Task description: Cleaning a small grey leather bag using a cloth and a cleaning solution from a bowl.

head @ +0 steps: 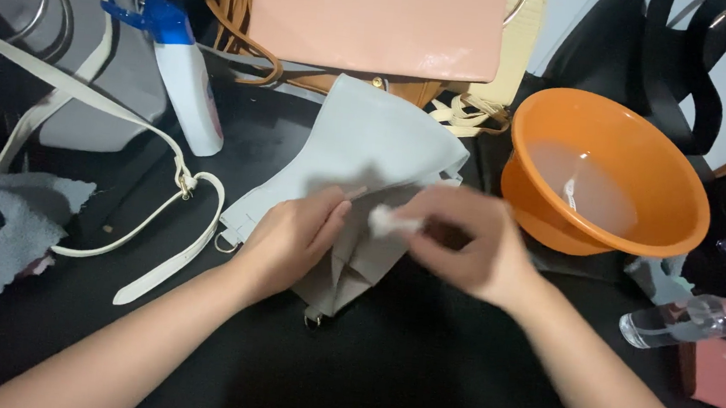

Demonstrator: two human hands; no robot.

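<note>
Our left hand [294, 237] lies flat, fingers spread loosely, pressing down the pale grey bag [357, 173] on the black table [382, 381]. Beside it our right hand [469, 240] pinches a small white wad [386, 222], perhaps cotton, against the bag; motion blur hides detail. Farther back we see an orange basin [606, 173], a white spray bottle [188, 84] and a pink bag [379, 17].

Matt grey leather bag [360, 142]; glossy orange plastic basin [671, 183].
</note>
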